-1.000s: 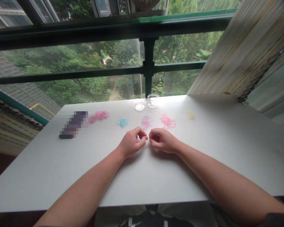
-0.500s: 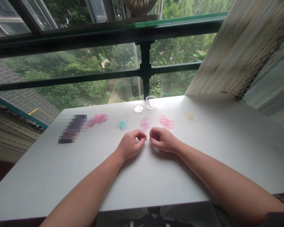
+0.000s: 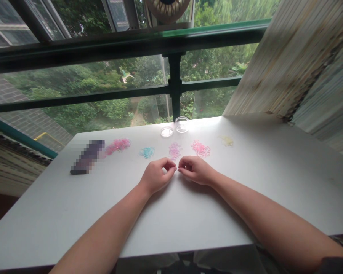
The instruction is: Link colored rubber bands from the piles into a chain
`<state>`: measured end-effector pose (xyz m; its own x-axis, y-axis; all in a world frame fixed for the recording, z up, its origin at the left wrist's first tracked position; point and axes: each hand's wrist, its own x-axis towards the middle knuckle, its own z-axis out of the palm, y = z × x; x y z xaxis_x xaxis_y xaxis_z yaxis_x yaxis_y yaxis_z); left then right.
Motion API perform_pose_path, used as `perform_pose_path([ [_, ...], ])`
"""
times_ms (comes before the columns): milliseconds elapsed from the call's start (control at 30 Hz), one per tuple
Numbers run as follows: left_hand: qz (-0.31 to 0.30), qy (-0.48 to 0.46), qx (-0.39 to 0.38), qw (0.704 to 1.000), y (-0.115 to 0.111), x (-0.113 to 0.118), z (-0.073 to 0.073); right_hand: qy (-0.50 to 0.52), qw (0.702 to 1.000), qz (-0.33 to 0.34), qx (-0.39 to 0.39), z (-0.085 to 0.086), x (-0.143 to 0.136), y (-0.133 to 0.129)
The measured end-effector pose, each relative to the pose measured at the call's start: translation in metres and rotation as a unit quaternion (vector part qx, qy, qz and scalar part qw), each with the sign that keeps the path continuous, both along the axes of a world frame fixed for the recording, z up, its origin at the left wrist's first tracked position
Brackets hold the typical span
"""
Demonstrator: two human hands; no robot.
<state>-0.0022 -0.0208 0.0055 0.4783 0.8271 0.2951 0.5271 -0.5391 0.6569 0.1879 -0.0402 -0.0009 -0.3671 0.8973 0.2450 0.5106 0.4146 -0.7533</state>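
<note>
My left hand (image 3: 159,173) and my right hand (image 3: 196,170) meet above the white table (image 3: 160,224), each with thumb and forefinger pinched. Their fingertips almost touch, and whatever is between them is too small to make out. Just beyond the hands lies a pile of lilac loops (image 3: 175,151) that look like small rubber bands. Right of it is a pink pile (image 3: 200,148), and farther right a small pale yellow one (image 3: 226,140). To the left are a turquoise pile (image 3: 147,152) and a larger pink-and-mixed pile (image 3: 118,146).
A clear round container (image 3: 182,125) and a clear round lid (image 3: 167,132) sit at the table's back edge by the window. A dark pixelated object (image 3: 88,156) lies on the left. A striped curtain (image 3: 254,72) hangs at the right, and a green railing (image 3: 117,93) runs behind.
My right hand has moved slightly left, so the fingertips of both hands are closer together. The piles have not visibly changed.
</note>
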Motion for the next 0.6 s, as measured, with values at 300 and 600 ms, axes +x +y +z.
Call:
perform_pose_path([
  [300,-0.004,0.000,0.004,1.000,-0.0005,0.0008,0.0001,0.013,1.000,-0.004,0.001,-0.0021,-0.0007,0.0004],
  [600,-0.024,0.000,-0.003,1.000,-0.0006,0.0013,0.0015,0.020,1.000,-0.006,-0.005,-0.0049,-0.0004,0.0016],
])
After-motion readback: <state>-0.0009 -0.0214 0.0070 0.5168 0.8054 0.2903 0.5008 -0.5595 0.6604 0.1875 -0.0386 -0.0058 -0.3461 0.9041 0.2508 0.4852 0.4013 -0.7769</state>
